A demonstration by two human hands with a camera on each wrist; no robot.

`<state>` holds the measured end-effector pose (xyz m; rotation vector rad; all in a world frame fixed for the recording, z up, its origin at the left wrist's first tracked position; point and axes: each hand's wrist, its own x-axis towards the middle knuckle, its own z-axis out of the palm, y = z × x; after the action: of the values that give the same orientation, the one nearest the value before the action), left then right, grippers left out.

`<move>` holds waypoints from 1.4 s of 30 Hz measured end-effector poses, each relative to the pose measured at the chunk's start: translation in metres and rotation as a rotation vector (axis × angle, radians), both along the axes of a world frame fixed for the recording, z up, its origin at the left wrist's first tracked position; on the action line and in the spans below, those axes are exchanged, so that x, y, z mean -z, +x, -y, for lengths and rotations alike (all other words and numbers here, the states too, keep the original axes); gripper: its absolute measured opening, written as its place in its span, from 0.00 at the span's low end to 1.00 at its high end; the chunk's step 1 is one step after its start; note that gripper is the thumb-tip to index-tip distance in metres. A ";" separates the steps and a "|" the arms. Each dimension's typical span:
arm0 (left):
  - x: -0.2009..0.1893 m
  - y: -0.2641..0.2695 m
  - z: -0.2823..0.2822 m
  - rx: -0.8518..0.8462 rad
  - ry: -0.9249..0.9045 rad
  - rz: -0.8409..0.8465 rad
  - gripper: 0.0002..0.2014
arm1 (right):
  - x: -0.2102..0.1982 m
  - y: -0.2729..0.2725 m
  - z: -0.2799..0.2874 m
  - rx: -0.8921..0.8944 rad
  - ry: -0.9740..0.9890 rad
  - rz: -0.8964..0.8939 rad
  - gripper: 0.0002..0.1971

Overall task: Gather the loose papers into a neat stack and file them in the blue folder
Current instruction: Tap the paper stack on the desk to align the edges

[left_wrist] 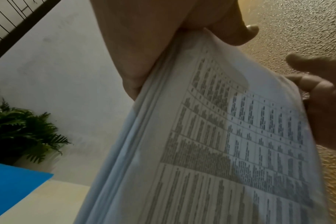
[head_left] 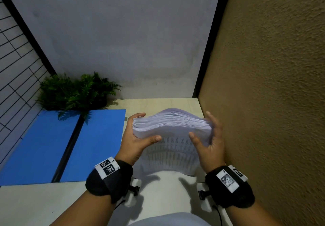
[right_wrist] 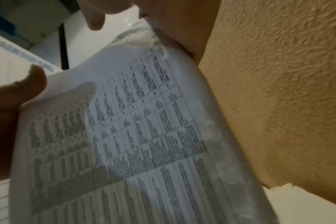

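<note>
The left hand (head_left: pixel 135 141) and right hand (head_left: pixel 209 137) clasp the white printed paper stack (head_left: pixel 172 125), seemingly squaring it. Next it should go into the open blue folder (head_left: pixel 95 137).

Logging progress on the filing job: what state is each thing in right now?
Paper stack, gathered, held on edge between both hands, sheets bowed, top edges uneven.
Blue folder, lying open flat on the table, no papers in it.
Left hand, grips the stack's left side.
Right hand, holds the stack's right side.
Plant, upright behind the folder.
</note>
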<state>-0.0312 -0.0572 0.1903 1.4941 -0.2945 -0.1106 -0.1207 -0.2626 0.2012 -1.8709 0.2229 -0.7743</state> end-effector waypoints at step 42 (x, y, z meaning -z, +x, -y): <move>0.006 0.003 0.007 -0.040 0.031 -0.077 0.59 | -0.012 0.023 -0.007 0.032 -0.062 -0.085 0.18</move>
<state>-0.0280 -0.0646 0.1843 1.5216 -0.2013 -0.1412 -0.0973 -0.2552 0.2128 -1.9657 0.2860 -0.7309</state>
